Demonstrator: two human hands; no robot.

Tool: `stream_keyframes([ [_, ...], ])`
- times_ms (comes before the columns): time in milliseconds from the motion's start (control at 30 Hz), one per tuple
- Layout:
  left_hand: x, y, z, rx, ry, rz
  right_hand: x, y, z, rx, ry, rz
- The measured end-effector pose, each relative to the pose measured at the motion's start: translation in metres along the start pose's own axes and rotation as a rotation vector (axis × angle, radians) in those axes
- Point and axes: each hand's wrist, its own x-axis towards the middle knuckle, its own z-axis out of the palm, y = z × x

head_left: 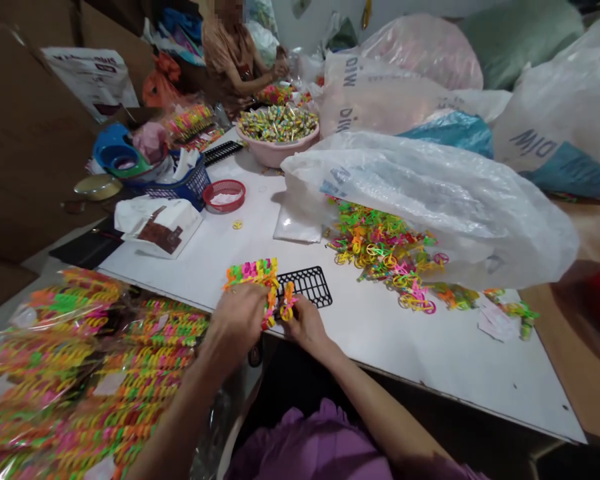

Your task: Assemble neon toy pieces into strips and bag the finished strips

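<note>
While right fingers (297, 315) pinch toys (289, 293), left fingers (258, 295) unclear; black tray (325, 287) part-filled, basin (280, 152) heaped

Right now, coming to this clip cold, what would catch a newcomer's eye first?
Probably the neon heap at the big translucent bag's mouth, right of centre on the white table. Then the bright wrapped packs at lower left. At the near edge, the left hand covers part of a colourful row and the right hand holds an orange-and-yellow piece by a black grid.
</note>
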Motion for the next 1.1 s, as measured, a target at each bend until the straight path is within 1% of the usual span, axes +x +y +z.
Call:
stream_keyframes([
  [67, -0.013, 0.010, 0.006, -0.023, -0.073, 0.032, -0.004, 0.001, 0.003, -0.083, 0.007, -0.075],
  [133, -0.020, 0.017, 0.014, -0.029, -0.089, 0.015, -0.008, 0.001, 0.002, -0.132, -0.028, -0.114],
  [233, -0.020, 0.020, 0.022, -0.035, -0.052, -0.014, -0.012, -0.001, -0.003, -0.192, -0.100, -0.128],
  [300, -0.019, 0.018, 0.024, -0.042, -0.028, 0.003, -0.012, -0.002, -0.007, -0.212, -0.112, -0.125],
  [400, -0.019, 0.017, 0.027, -0.034, 0.003, 0.005, -0.008, 0.002, -0.007, -0.146, -0.082, -0.145],
  [533, -0.021, 0.020, 0.031, -0.022, 0.060, -0.040, -0.002, 0.009, 0.000, -0.049, -0.023, -0.165],
  [700, -0.019, 0.029, 0.035, 0.004, 0.053, -0.117, -0.003, 0.007, -0.001, -0.210, -0.044, -0.194],
  [800, -0.018, 0.032, 0.037, 0.040, 0.051, -0.104, -0.004, 0.002, -0.005, -0.344, -0.095, -0.153],
  [900, -0.018, 0.031, 0.038, 0.063, 0.052, -0.080, -0.003, -0.001, -0.007, -0.431, -0.161, -0.113],
  [1033, -0.020, 0.026, 0.040, 0.049, 0.007, -0.013, 0.002, -0.003, -0.009, -0.467, -0.217, -0.116],
  [1100, -0.021, 0.025, 0.040, 0.050, 0.017, 0.011, 0.005, -0.003, -0.013, -0.442, -0.228, -0.122],
])
